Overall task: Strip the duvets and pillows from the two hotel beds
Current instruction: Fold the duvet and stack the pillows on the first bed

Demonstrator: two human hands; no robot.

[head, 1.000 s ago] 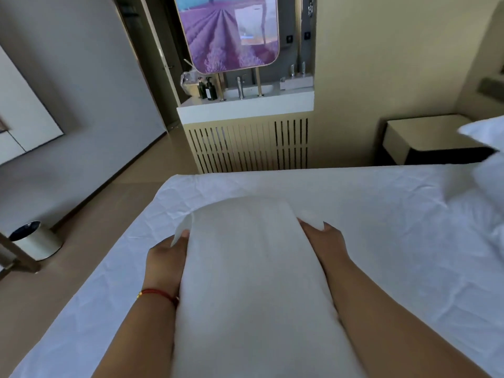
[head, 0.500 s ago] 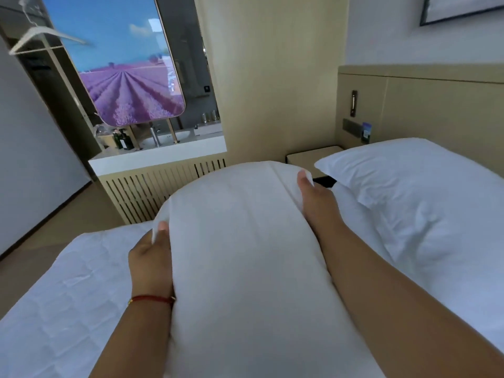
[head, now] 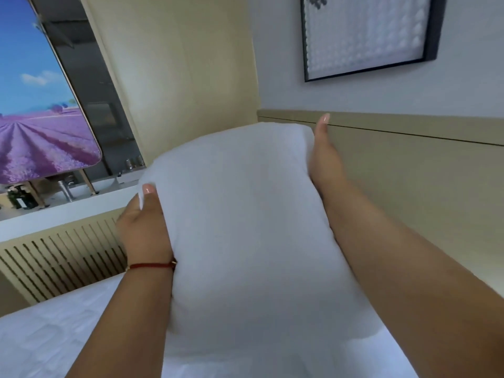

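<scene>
The pillow-removal step is in hand: the left hand (head: 144,227) pinches and the right hand (head: 324,162) presses the white pillow (head: 245,227), apparently lifted above the bed (head: 54,334), which next needs carrying clear.

Head view faces forward, close above bed (head: 54,336).
</scene>
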